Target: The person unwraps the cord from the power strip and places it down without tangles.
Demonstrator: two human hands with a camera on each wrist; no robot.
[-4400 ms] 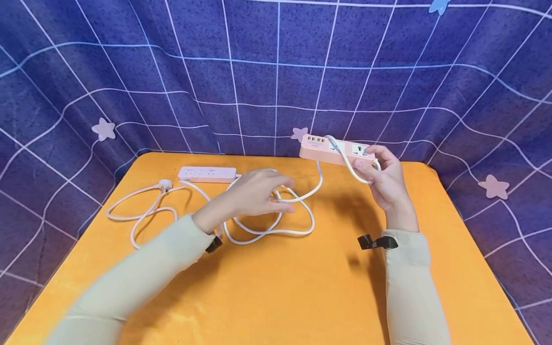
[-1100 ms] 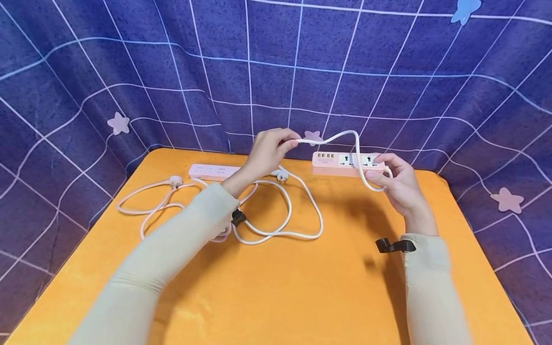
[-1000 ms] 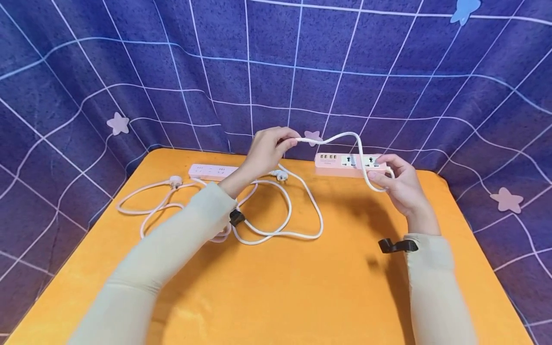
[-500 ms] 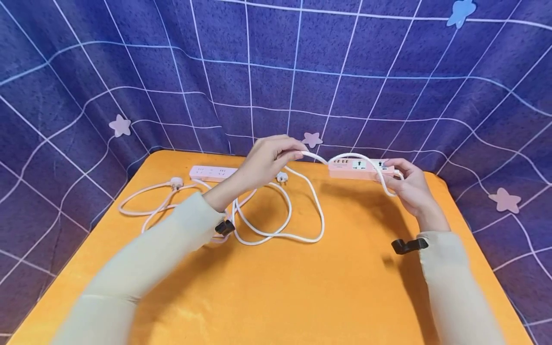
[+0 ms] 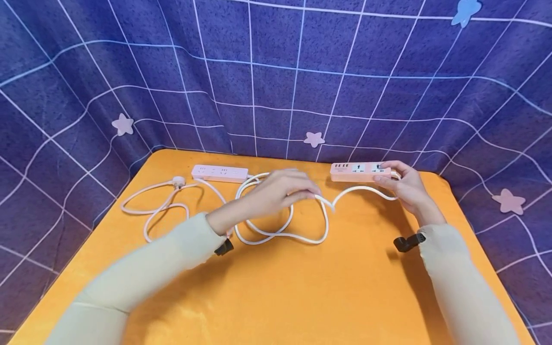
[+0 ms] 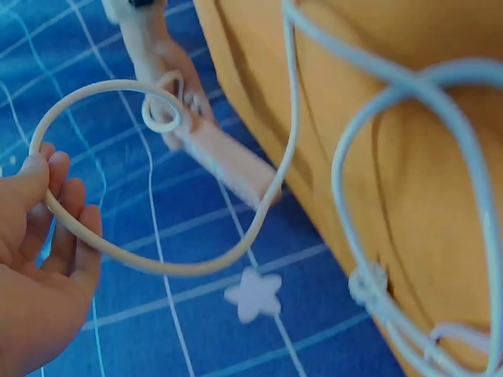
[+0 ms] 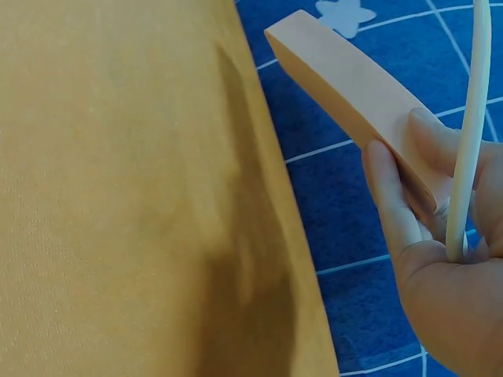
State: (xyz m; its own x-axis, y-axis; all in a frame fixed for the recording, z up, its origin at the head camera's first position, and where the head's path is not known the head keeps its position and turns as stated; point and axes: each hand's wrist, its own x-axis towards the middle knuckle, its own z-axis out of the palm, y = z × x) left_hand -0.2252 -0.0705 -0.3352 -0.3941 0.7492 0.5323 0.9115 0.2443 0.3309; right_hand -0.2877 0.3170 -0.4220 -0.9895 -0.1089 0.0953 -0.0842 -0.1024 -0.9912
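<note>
My right hand (image 5: 409,189) grips one end of a pink power strip (image 5: 349,177), whose sockets and USB ports face up near the table's back edge. In the right wrist view, thumb and fingers pinch the sides of this power strip (image 7: 354,86), its plain underside showing. The strip's white cord (image 5: 364,188) leaves the gripped end and arcs left. My left hand (image 5: 276,191) pinches that cord between thumb and fingers above the table. The left wrist view shows the cord (image 6: 181,269) hanging in a wide loop from the left hand (image 6: 47,259).
A second, paler pink power strip (image 5: 220,174) lies at the back left of the orange table (image 5: 276,297). Its plug (image 5: 178,181) and looped cord spread left of it. Loops of white cord (image 5: 297,235) lie mid-table. A blue grid-patterned curtain (image 5: 276,72) stands behind.
My left hand took hold of the cord, raised it, then lowered it towards the table. My right hand has moved right and slightly down with the power strip.
</note>
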